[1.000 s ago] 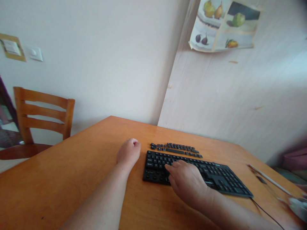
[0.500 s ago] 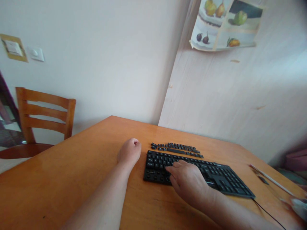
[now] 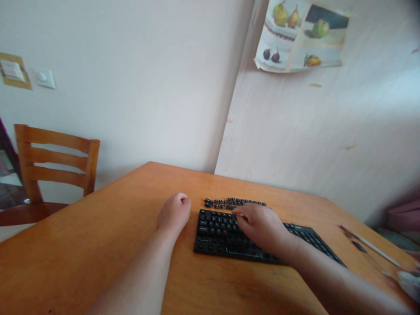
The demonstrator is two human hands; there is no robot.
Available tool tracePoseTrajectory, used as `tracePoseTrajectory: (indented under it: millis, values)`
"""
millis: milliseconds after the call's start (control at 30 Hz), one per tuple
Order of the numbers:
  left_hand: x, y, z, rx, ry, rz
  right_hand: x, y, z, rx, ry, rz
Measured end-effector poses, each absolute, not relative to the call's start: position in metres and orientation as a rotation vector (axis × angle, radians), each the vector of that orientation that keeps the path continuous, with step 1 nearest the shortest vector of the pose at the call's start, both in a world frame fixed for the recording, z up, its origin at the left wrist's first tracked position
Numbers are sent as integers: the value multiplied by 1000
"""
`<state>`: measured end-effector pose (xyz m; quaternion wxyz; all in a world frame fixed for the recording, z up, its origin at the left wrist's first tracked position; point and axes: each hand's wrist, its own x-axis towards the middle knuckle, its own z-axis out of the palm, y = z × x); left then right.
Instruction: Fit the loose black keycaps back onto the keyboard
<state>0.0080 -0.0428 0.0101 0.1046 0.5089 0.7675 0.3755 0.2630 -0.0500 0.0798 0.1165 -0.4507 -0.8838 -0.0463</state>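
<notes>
A black keyboard (image 3: 223,234) lies on the orange wooden table (image 3: 98,236). Behind it is a row of loose black keycaps (image 3: 226,203). My left hand (image 3: 173,213) rests on the table just left of the keyboard, curled into a fist with nothing visible in it. My right hand (image 3: 262,227) reaches across the keyboard's far edge, its fingertips at the row of keycaps. The fingers are bent and close together; I cannot make out whether they pinch a keycap.
A wooden chair (image 3: 52,166) stands at the table's left end. A thin white rod (image 3: 367,245) and a pale object (image 3: 408,282) lie at the right edge. The keyboard's cable runs off to the right. A fruit picture (image 3: 298,37) hangs on the wall.
My right hand has moved from the keyboard's near left keys forward to the row of loose keycaps. My left fist has stayed put. The view shifted slightly.
</notes>
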Motion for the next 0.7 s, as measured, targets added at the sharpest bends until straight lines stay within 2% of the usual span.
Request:
tracePoseTrajectory:
  millis: [167,300,700]
  values:
    - [8,-42,9,1516,2252,1124,269,20,78,-1424,-2576,-4]
    - [6,-39,5,1506,2254,1141,266,56,71,-1549,-2629,-26]
    - [5,-38,1,1513,2253,1157,253,78,57,-1619,-2705,-54]
